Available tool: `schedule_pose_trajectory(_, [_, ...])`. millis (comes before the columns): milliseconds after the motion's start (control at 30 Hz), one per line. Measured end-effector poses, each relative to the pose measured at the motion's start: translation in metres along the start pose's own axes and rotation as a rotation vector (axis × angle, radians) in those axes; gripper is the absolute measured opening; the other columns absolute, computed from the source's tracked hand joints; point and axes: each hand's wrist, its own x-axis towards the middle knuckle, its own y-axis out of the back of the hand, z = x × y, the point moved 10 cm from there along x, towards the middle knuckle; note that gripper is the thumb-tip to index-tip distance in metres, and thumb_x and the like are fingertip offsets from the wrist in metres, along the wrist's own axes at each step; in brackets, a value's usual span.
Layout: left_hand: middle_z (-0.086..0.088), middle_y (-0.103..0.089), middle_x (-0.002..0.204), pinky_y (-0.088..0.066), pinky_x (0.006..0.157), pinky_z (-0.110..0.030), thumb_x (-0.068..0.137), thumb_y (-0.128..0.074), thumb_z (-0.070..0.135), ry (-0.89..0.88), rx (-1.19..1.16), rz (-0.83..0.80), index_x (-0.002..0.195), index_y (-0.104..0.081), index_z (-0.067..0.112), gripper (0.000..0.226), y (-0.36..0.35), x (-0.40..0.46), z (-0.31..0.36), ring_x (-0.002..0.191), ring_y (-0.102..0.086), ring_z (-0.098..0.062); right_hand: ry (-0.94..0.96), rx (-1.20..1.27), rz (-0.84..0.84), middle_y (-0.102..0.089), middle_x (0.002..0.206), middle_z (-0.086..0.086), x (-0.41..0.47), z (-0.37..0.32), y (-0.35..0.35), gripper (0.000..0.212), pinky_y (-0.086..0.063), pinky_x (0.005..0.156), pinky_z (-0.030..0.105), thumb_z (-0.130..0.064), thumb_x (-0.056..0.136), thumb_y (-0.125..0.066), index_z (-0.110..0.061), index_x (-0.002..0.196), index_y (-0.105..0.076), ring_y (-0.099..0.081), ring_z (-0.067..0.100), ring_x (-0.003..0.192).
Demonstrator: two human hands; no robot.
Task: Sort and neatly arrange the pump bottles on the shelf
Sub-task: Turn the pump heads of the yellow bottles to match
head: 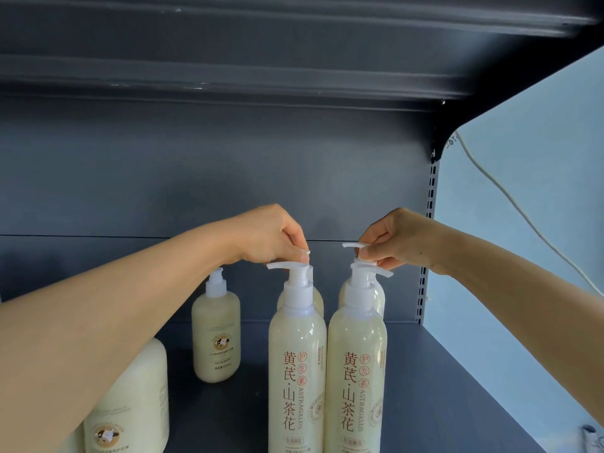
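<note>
Left hand: fingers pinch the pump of the rear left bottle.
Right hand: fingers pinch the pump of the rear right bottle.
Shelf: two tall front bottles stand side by side.

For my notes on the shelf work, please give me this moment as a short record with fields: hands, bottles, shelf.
left hand: pinches pump of rear left bottle
right hand: pinches pump of rear right bottle
front bottles: two tall ones, left and right, upright, side by side
other bottles: small bottle further left; wide bottle at lower left
shelf: dark
</note>
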Motion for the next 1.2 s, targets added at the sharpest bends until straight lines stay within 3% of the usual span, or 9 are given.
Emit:
schedule_pose_trajectory(200, [0.0,-0.074,0.086,-0.046,0.075,-0.024,0.084,-0.07,0.023,0.033,-0.015,-0.008,0.077,-0.072,0.022,0.006,-0.002,-0.001,-0.002,0.079,-0.062,-0.012,0.018,0.013,-0.049,-0.071,0.095,0.015,0.001,-0.001,-0.012,0.014,-0.057,0.065,0.016,-0.008,0.084,-0.069,-0.004,0.097,-0.071,-0.068,0.019,0.072])
schedule_pose_trajectory(400, [-0.008,-0.074,0.09,-0.046,0.062,-0.023,0.084,-0.067,0.021,0.067,-0.034,-0.015,0.079,-0.072,0.021,0.007,-0.003,-0.001,-0.006,0.067,-0.055,-0.014,0.036,0.001,-0.084,-0.072,0.096,0.014,0.001,-0.008,-0.017,0.016,-0.057,0.063,0.014,-0.008,0.084,-0.068,-0.004,0.099,-0.071,-0.069,0.019,0.073])
schedule_pose_trajectory(467, [-0.009,-0.073,0.095,-0.046,0.065,-0.025,0.084,-0.068,0.023,0.077,-0.049,-0.016,0.084,-0.073,0.02,0.006,-0.004,-0.001,-0.008,0.075,-0.058,-0.015,0.04,-0.003,-0.088,-0.072,0.098,0.015,0.002,-0.007,-0.017,0.018,-0.058,0.066,0.016,-0.008,0.085,-0.068,-0.003,0.102,-0.071,-0.07,0.02,0.077])
schedule_pose_trajectory(600, [0.006,-0.072,0.099,-0.045,0.078,-0.02,0.085,-0.067,0.031,0.03,-0.107,0.099,0.094,-0.073,0.019,0.016,0.012,-0.005,0.002,0.101,-0.064,-0.012,0.029,0.008,-0.066,-0.071,0.099,0.015,0.0,-0.003,-0.011,0.018,-0.058,0.066,0.016,-0.007,0.084,-0.069,-0.002,0.101,-0.07,-0.069,0.021,0.08])
schedule_pose_trajectory(700, [0.014,-0.071,0.096,-0.048,0.088,-0.022,0.084,-0.066,0.038,-0.114,-0.039,0.166,0.092,-0.074,0.022,0.02,0.022,-0.016,0.035,0.098,-0.064,-0.004,0.018,0.003,-0.044,-0.073,0.093,0.009,-0.003,0.002,-0.002,0.012,-0.057,0.066,0.014,-0.007,0.084,-0.069,-0.006,0.096,-0.072,-0.069,0.019,0.08])
schedule_pose_trajectory(833, [0.016,-0.071,0.096,-0.049,0.087,-0.022,0.081,-0.067,0.043,-0.24,0.135,0.009,0.097,-0.072,0.027,0.023,-0.003,-0.029,0.08,0.096,-0.062,0.001,-0.001,-0.001,-0.002,-0.072,0.099,0.015,-0.008,0.01,0.012,0.014,-0.058,0.076,0.022,-0.008,0.083,-0.07,-0.005,0.097,-0.072,-0.07,0.025,0.091])
schedule_pose_trajectory(1000, [-0.001,-0.07,0.097,-0.051,0.082,-0.038,0.083,-0.066,0.035,-0.246,0.368,-0.181,0.097,-0.069,0.02,0.021,-0.051,-0.022,0.091,0.091,-0.063,-0.02,-0.009,-0.003,0.02,-0.072,0.099,0.018,-0.019,0.019,0.022,0.011,-0.058,0.078,0.027,-0.006,0.083,-0.069,-0.004,0.094,-0.072,-0.07,0.028,0.092])
schedule_pose_trajectory(1100, [0.001,-0.071,0.087,-0.048,0.065,-0.028,0.082,-0.068,0.032,-0.211,0.334,-0.213,0.088,-0.069,0.019,0.015,-0.052,-0.018,0.089,0.078,-0.063,-0.015,-0.027,-0.004,0.038,-0.072,0.098,0.015,-0.026,0.028,0.031,0.007,-0.059,0.072,0.023,-0.009,0.082,-0.07,-0.009,0.089,-0.073,-0.07,0.025,0.088])
schedule_pose_trajectory(1200, [0.003,-0.073,0.084,-0.044,0.061,-0.019,0.081,-0.07,0.03,-0.179,0.279,-0.225,0.088,-0.069,0.016,0.015,-0.05,-0.015,0.087,0.071,-0.064,-0.008,-0.034,0.0,0.051,-0.072,0.098,0.015,-0.034,0.035,0.04,0.006,-0.059,0.072,0.023,-0.009,0.082,-0.07,-0.01,0.087,-0.073,-0.069,0.026,0.089])
